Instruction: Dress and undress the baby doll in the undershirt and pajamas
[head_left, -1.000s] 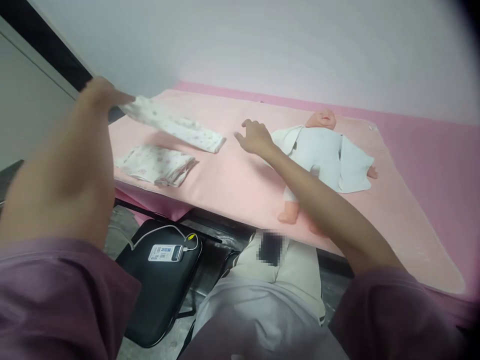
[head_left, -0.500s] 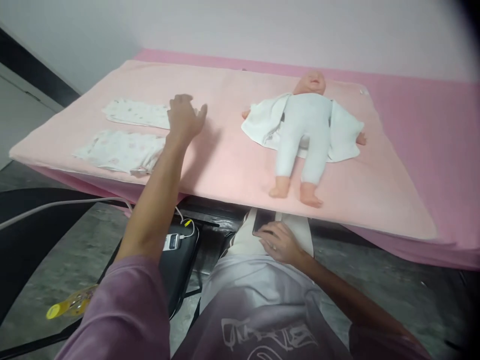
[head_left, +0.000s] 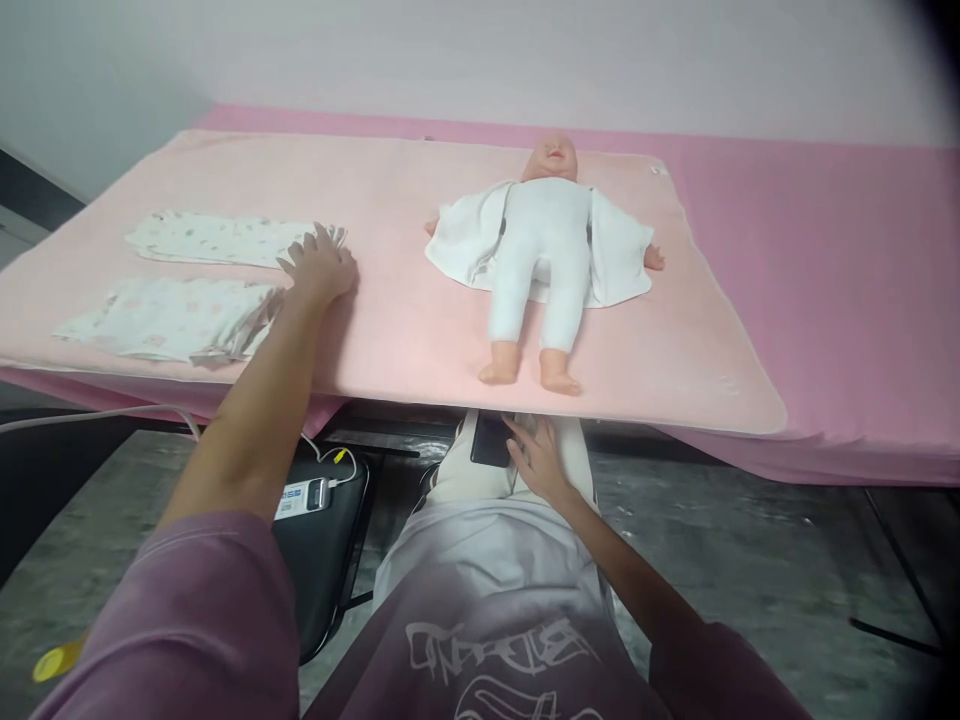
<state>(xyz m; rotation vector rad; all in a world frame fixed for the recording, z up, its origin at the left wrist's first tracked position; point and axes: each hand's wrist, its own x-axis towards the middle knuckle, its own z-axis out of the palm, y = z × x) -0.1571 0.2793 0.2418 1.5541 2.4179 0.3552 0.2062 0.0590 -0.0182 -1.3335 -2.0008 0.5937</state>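
Note:
My left hand (head_left: 322,265) lies with spread fingers on the right end of a folded white patterned cloth (head_left: 217,237). Just in front of that cloth is a second folded white cloth with pink prints (head_left: 169,318), partly behind my forearm. Down on my lap, my right hand (head_left: 538,455) rests with its fingers apart, touching the edge of a dark phone (head_left: 491,440). A baby doll (head_left: 546,230) in a white suit lies on its back to the right, arms out to the sides, with an opened white garment (head_left: 622,262) around its arms.
A pale pink mat (head_left: 405,330) covers much of the table, over a darker pink cloth (head_left: 817,280). Below on the left, a white device with a cable (head_left: 304,497) lies on a black stool (head_left: 330,560). A yellow bottle cap (head_left: 56,662) shows near the floor.
My left hand has come down from above the mat onto the far folded cloth. My right hand has shifted slightly on my lap, fingers more spread. The whole view has swung rightward.

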